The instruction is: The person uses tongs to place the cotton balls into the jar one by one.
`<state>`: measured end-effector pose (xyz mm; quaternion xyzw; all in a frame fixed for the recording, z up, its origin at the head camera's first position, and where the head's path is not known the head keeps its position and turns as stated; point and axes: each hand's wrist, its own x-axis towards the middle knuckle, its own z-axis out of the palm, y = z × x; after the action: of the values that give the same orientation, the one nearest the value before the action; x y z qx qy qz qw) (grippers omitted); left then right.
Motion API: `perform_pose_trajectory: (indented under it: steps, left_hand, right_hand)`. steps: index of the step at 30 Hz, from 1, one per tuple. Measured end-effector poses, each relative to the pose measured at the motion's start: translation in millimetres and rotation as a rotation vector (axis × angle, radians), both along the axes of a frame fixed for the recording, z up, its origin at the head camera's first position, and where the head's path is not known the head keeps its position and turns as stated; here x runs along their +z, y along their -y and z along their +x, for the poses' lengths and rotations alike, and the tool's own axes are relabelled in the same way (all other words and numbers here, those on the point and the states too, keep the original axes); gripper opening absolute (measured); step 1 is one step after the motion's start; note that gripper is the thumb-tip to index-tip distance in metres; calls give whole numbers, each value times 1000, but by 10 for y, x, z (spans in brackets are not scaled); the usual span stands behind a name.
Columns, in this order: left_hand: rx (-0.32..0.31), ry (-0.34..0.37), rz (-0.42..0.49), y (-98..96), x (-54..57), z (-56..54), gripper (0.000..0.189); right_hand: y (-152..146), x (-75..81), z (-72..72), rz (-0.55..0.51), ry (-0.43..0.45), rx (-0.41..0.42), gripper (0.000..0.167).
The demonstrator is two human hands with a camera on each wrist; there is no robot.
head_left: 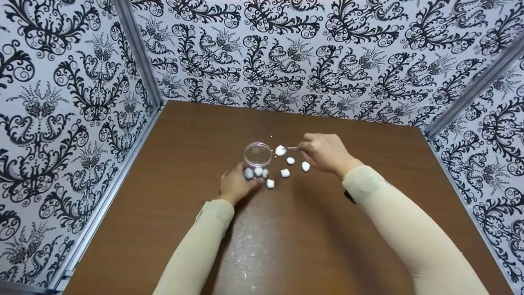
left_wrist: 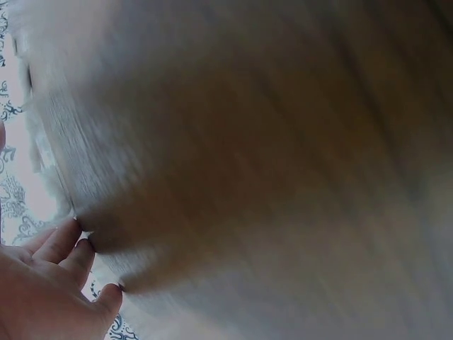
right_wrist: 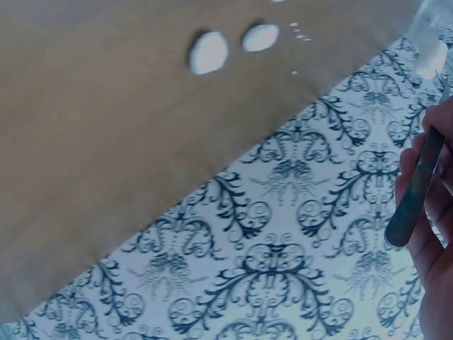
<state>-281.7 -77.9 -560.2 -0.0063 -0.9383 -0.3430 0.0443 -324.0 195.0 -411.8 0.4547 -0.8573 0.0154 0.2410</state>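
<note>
My left hand [head_left: 236, 183] holds a clear plastic jar [head_left: 258, 155] from its near side, fingers on the left and thumb on the right. Several white cotton balls [head_left: 258, 171] show through the lower part of the jar. In my right hand [head_left: 325, 151] are metal tweezers [right_wrist: 417, 191], pinched between thumb and fingers. A white cotton ball [head_left: 280, 150] is at the tweezers' tips, just right of the jar's rim. The left wrist view shows the fingertips [left_wrist: 85, 244] only at its left edge, with the jar out of sight there.
More cotton balls lie right of the jar: one [head_left: 270, 184] by its base, one [head_left: 285, 173] farther right, one [head_left: 306, 166] below the right hand. Small white crumbs [head_left: 275, 154] dot the brown table [head_left: 184, 164]. Patterned walls [head_left: 286, 61] stand around its back and sides.
</note>
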Motion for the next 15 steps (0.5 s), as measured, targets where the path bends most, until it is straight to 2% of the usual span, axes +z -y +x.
perform_pose_trajectory:
  steps: [7, 15]
  left_hand:
    - [2, 13, -5, -8, 18, 9, 77]
    - [13, 11, -23, -11, 28, 11, 73]
  right_hand:
    - [240, 66, -35, 5, -18, -2, 10]
    - [441, -2, -56, 6, -20, 31, 9]
